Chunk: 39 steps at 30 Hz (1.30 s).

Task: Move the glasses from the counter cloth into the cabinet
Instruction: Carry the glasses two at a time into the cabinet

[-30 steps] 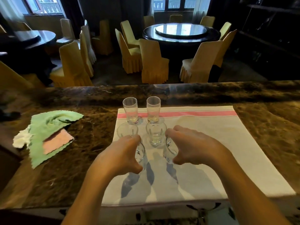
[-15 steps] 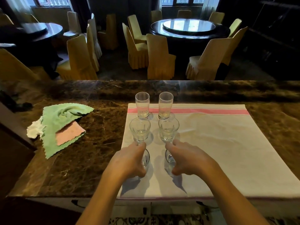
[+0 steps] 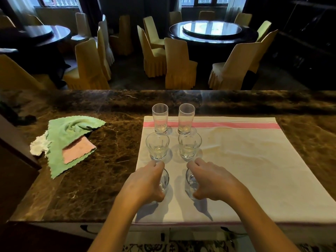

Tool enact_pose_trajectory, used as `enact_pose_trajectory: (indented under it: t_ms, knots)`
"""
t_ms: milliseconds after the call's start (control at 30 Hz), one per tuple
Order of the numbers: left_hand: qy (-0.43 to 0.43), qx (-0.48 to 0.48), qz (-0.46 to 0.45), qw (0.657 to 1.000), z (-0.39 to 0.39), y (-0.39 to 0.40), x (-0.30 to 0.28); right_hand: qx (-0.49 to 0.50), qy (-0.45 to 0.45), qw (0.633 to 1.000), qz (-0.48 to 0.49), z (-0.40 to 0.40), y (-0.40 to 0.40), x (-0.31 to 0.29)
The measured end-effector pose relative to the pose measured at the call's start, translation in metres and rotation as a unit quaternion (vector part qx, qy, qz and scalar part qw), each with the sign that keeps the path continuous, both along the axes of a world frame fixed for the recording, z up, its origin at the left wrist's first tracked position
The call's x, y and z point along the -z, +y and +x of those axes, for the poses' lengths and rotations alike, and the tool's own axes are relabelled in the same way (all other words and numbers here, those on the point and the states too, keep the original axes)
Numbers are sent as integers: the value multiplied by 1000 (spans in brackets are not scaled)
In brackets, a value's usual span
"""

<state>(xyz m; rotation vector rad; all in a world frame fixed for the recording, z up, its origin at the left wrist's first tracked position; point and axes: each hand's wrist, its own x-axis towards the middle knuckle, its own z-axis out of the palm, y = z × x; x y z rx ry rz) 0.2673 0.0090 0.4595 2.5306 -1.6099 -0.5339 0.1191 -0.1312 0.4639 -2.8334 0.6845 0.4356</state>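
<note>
A white counter cloth with a pink stripe lies on the marble counter. Several clear glasses stand on its left part in two columns. At the back are a left tall glass and a right tall glass. In the middle are a left tumbler and a right tumbler. My left hand grips the near left glass from above. My right hand grips the near right glass the same way. Both held glasses are partly hidden by my fingers. No cabinet is in view.
A green rag with a pink cloth and a white one lies on the brown marble counter to the left. Beyond the counter's far edge stand covered chairs and round dining tables.
The view has pulled back and the counter's near edge now shows. Both hands have closed round the two nearest glasses, which still sit on the cloth.
</note>
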Motion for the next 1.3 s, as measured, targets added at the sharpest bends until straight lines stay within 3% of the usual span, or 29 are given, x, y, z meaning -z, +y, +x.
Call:
enact_pose_trajectory:
  t_ms: [633,800,933,1300]
  knots:
    - [2,-10,3,1000,-1,1,3,27,6,1000,5,-5,8,-3]
    - [17,-8,12,1000,1,0,3,33,6,998,61,-7,2,-4]
    - [31,-9,15,999,1,1,-10,55,-17,994,91,-7,-4,-31]
    - [-16,-52,-110,992,39,-45,-102,41,-154,987,2,43,-62,-122]
